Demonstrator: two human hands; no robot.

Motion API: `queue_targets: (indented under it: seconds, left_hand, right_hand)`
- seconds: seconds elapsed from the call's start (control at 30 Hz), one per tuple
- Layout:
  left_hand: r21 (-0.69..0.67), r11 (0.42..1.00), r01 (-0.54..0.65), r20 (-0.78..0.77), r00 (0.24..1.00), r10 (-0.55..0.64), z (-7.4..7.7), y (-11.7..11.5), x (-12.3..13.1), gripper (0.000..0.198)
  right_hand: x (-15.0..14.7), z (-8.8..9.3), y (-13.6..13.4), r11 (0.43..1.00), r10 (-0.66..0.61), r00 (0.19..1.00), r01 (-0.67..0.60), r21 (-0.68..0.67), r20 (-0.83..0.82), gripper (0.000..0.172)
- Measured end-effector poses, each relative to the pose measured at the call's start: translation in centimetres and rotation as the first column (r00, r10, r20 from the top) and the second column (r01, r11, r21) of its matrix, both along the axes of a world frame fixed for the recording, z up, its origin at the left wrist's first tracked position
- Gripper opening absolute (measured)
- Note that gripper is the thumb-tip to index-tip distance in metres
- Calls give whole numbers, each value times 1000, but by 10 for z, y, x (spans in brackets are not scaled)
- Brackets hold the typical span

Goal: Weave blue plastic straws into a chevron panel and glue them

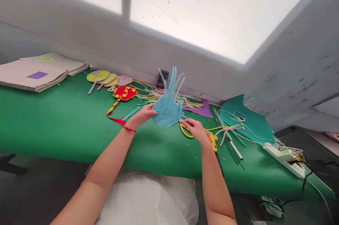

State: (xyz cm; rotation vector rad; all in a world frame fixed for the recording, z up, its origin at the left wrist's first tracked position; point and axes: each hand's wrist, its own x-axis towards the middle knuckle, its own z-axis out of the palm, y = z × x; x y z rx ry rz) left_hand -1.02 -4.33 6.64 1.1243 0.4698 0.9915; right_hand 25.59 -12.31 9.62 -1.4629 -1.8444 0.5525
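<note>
My left hand pinches the left edge of a flat, rounded light-blue panel made of pipe cleaners laid side by side. Several long blue ends stick up from its top. At the panel's lower right edge is my right hand, its fingers closed on a pair of yellow-handled scissors. One handle loop shows below the fingers; the blades are mostly hidden. Beyond the panel lies a pile of coloured pipe cleaners. Just right of my right hand is a yellow glue gun.
Left are a red-and-yellow fan with a tassel, paler fans and stacked cardboard. Right are thin green wires, a teal sheet and a power strip with cables. Scraps dot the green table.
</note>
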Motion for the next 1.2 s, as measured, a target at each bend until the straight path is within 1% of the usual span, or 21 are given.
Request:
queue_targets:
  seconds: [0.13,0.27,0.37,0.47,0.6,0.73,0.8,0.87,0.93,1.1,1.2]
  left_hand:
    - [-3,999,37,-136,990,-37,-4,0,3,50]
    - [-48,998,-39,-225,974,27,-13,-1,13,44]
    - [-51,994,-93,-235,969,79,-20,1,17,43]
    - [-47,993,-109,-245,965,94,-23,3,16,44]
    - [-39,990,-134,-301,947,116,-23,2,16,51]
    - [2,987,-162,-337,929,154,-19,-2,20,62]
    - [12,983,-181,-355,919,174,-18,-3,23,64]
    - [26,976,-215,-370,905,209,-19,-4,25,62]
    - [39,972,-231,-375,898,228,-19,-4,28,59]
    - [80,971,-223,-364,901,237,-18,-5,29,53]
    - [90,969,-229,-352,903,246,-17,-5,27,52]
  right_hand:
    - [12,1,2,995,15,991,-28,91,133,35]
    - [14,-1,4,989,57,982,-80,120,183,32]
    - [13,-5,9,981,95,978,-123,147,184,30]
    - [13,-8,15,967,134,968,-174,184,210,27]
    - [13,-10,19,940,132,944,-217,263,304,22]
    - [12,-8,15,886,86,901,-264,381,424,22]
    - [12,-7,13,862,71,881,-290,415,468,22]
    - [12,-6,12,855,63,863,-306,419,501,22]
    - [13,-5,12,863,68,852,-311,398,520,21]
    - [12,1,15,919,126,876,-280,279,466,18]
    - [11,5,16,941,128,893,-247,230,432,18]
